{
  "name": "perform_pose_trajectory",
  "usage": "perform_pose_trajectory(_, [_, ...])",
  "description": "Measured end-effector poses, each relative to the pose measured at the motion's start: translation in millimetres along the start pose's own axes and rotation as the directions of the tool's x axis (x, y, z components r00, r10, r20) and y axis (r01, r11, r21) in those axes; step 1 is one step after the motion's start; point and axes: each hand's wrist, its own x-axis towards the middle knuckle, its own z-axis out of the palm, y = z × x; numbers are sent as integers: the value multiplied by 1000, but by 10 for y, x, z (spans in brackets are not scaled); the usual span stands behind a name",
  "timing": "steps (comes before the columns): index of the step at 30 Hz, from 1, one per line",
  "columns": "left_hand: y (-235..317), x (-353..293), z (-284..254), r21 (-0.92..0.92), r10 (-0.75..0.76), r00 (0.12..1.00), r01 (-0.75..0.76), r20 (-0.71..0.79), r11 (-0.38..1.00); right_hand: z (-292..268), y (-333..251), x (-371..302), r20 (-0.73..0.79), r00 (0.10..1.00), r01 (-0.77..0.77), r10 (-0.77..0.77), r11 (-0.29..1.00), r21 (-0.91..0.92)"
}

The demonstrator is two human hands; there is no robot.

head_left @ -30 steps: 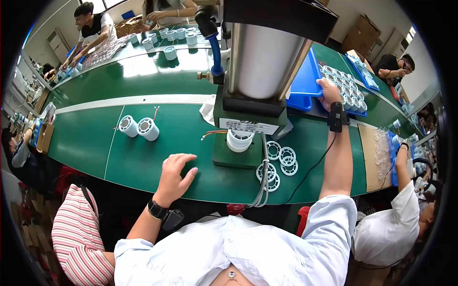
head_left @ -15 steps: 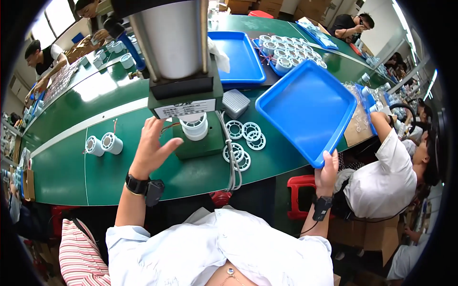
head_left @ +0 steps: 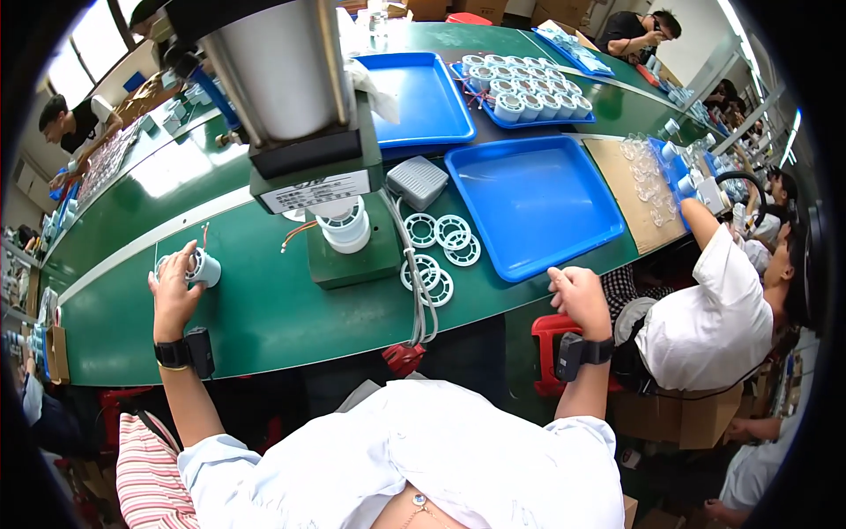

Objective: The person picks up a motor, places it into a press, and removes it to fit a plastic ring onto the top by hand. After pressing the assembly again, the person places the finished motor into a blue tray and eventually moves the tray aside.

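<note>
My left hand (head_left: 174,300) reaches over the left one of two white plastic cylinders, its fingers curved around that part and mostly hiding it. Right beside it stands the other white cylinder (head_left: 208,270), a red wire rising behind. My right hand (head_left: 582,298) is loosely curled with nothing in it, just off the near right edge of an empty blue tray (head_left: 538,207) lying on the table. Under a bench press (head_left: 286,84), another white cylinder (head_left: 346,232) sits on the green base (head_left: 352,266), with thin wires at its left.
White slotted rings (head_left: 456,236) lie right of the press beside grey cables (head_left: 412,282). A grey box-shaped unit (head_left: 417,182) stands behind them. Farther back are another blue tray (head_left: 423,97) and a tray of white cylinders (head_left: 529,93). A co-worker (head_left: 696,309) sits at the right beside cardboard (head_left: 630,189).
The blue tray has come down flat onto the table and my right hand has let go of it. My left hand has moved left from the press to the white cylinders.
</note>
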Motion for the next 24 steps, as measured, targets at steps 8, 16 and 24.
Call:
perform_pose_trajectory(8, [530, -88, 148, -246, 210, 972, -229, -103, 942, 740, -1369, 89, -12, 654, 745, -756, 642, 181])
perform_pose_trajectory(16, [1102, -441, 357, -516, 217, 974, -221, -70, 828, 1442, -2168, 394, 311, 523, 813, -794, 574, 100])
perform_pose_trajectory(24, [1242, -448, 315, -349, 339, 904, -415, -260, 840, 1213, -1838, 543, -81, 589, 803, -804, 572, 168])
